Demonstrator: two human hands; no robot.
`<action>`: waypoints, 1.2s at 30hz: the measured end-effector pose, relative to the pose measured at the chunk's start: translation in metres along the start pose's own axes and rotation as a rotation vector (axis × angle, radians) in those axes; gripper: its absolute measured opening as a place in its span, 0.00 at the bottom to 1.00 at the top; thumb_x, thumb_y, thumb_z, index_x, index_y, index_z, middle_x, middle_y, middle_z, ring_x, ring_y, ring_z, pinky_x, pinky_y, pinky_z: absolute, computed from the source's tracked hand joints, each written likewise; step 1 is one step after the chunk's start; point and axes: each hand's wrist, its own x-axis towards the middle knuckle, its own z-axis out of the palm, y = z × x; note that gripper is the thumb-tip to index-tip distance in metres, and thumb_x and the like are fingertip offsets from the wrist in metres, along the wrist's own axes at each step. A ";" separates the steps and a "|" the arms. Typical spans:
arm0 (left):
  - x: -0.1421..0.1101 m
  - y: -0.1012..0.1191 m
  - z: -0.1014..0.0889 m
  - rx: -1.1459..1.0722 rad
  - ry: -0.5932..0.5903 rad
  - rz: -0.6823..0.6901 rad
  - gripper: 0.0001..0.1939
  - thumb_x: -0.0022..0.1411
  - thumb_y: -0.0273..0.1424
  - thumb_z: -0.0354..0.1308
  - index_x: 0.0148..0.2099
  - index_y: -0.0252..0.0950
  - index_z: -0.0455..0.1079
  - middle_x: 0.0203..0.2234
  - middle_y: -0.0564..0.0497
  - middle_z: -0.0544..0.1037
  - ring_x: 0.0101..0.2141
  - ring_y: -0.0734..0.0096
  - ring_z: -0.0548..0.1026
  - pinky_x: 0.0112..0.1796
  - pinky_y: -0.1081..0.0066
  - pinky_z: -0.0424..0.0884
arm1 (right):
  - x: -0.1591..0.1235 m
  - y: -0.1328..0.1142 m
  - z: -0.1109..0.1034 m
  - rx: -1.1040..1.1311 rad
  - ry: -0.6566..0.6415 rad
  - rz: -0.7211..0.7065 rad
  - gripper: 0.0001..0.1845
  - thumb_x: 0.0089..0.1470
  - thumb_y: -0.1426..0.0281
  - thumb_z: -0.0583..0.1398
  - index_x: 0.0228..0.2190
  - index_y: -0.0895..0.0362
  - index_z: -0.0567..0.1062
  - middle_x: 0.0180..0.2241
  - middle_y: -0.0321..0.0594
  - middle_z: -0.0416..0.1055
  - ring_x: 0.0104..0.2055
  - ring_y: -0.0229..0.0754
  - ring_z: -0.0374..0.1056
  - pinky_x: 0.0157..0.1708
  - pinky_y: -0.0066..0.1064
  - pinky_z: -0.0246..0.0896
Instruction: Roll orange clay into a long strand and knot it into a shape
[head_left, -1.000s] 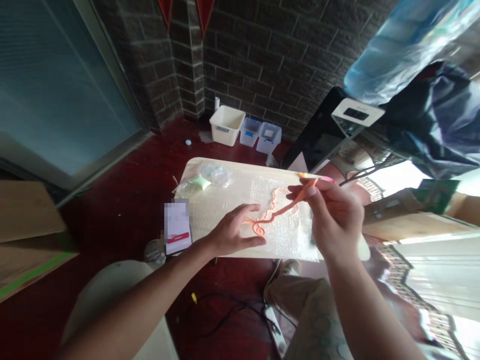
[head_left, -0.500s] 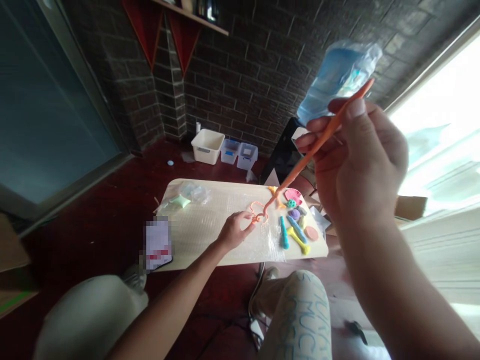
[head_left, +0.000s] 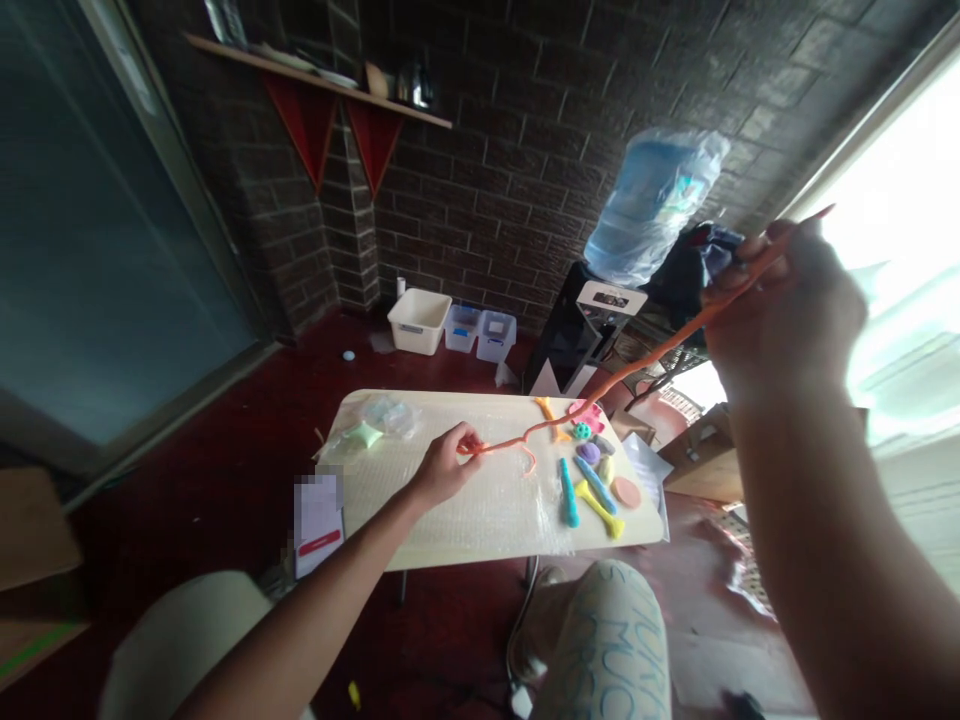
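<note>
A long orange strand of soft modelling clay (head_left: 637,368) stretches slantwise between my hands. My right hand (head_left: 787,290), raised high at the right, is closed around its upper end, and a thin tip sticks out past the fingers. Low over the table, my left hand (head_left: 448,462) pinches the other end. A thin loose curl of the same clay hangs or lies just right of the left fingers. Nearby on the table are a teal stick (head_left: 568,492), a blue stick (head_left: 596,485), a yellow bone-shaped piece (head_left: 600,510) and an orange forked piece (head_left: 551,418).
The cream table (head_left: 480,405) carries a clear plastic sheet, a pale green star (head_left: 365,434) and several small clay shapes at its right. A phone-like screen (head_left: 319,515) is at the left edge. Behind stand bins (head_left: 420,322) and a water dispenser (head_left: 585,310).
My right hand has moved right and away, pulling the orange strand longer and straighter. My left hand has shifted slightly left, still pinching its end. The camera view has tilted up a little.
</note>
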 end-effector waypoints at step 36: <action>0.109 0.175 -0.103 0.499 -0.309 0.204 0.05 0.58 0.28 0.62 0.35 0.35 0.80 0.24 0.51 0.78 0.27 0.68 0.73 0.30 0.70 0.61 | -0.126 0.153 -0.106 -0.498 -0.042 0.529 0.11 0.42 0.61 0.68 0.23 0.54 0.75 0.24 0.43 0.77 0.33 0.53 0.77 0.33 0.40 0.73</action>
